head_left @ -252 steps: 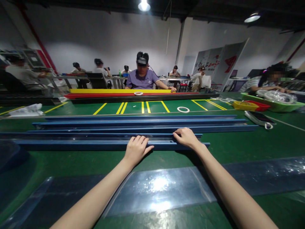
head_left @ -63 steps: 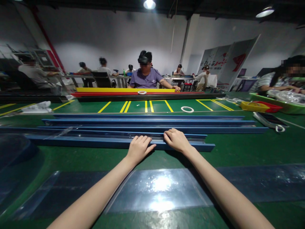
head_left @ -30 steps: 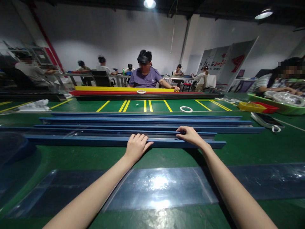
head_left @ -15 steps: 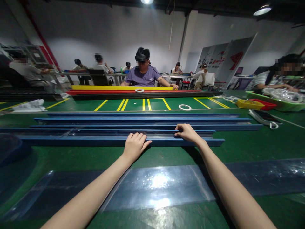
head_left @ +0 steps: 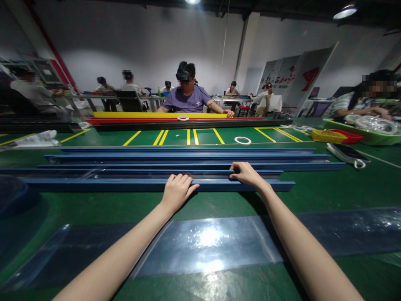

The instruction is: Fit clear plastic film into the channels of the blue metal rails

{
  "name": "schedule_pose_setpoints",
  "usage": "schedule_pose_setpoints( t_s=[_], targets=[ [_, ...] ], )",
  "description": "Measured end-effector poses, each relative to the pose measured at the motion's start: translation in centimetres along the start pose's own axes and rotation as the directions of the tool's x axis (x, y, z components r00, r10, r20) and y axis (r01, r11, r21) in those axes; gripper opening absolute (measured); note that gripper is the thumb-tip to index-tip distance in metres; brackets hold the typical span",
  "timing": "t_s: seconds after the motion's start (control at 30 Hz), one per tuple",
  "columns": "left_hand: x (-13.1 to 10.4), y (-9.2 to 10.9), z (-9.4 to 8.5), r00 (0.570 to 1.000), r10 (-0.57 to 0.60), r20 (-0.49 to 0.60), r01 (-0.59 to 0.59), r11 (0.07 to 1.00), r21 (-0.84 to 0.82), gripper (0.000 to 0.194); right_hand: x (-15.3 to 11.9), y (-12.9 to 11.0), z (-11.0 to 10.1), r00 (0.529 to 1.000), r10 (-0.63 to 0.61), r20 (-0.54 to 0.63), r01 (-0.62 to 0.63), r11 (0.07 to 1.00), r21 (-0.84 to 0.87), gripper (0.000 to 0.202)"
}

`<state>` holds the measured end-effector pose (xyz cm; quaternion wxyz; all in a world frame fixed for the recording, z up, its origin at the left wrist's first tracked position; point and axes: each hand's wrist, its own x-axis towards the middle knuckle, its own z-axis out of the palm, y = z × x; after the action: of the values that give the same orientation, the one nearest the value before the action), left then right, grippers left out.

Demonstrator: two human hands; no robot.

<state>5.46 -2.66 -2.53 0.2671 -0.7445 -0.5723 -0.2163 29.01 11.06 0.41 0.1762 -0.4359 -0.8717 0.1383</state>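
Observation:
Several long blue plastic channel strips lie side by side across the green table. The nearest blue channel strip (head_left: pixel 109 185) has both of my hands on it. My left hand (head_left: pixel 176 193) is closed over its near wall, with the fingers curled inside and the thumb pointing right. Farther right, my right hand (head_left: pixel 246 174) is bent over the same strip, thumb and forefinger pinching toward its far wall; the fingertips are partly hidden. Clear film seems to lie inside the strip at left. Beneath my forearms a clear plastic sheet (head_left: pixel 194 246) lies flat.
A blue tub (head_left: pixel 14 194) stands at left. White tape rings, including one ring (head_left: pixel 235 140), a phone-like device (head_left: pixel 346 154) and a green tray (head_left: pixel 376 138) lie beyond. Across the table, a person (head_left: pixel 189 100) sits behind yellow, red and black strips (head_left: pixel 140 115).
Both hands keep their grip and place on the strip. The view has shifted very slightly; the person across the table has moved the head a little.

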Motion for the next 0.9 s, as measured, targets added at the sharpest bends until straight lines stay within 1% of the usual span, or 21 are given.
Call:
schedule_pose_setpoints(
  t_s=[0.9],
  targets=[
    [-0.03,-0.02,0.09,1.000,0.002,0.007,-0.002,1.000,-0.007,0.032,0.14,0.26,0.04,1.000,-0.011,0.018,0.011,1.000,0.016,0.008]
  ],
)
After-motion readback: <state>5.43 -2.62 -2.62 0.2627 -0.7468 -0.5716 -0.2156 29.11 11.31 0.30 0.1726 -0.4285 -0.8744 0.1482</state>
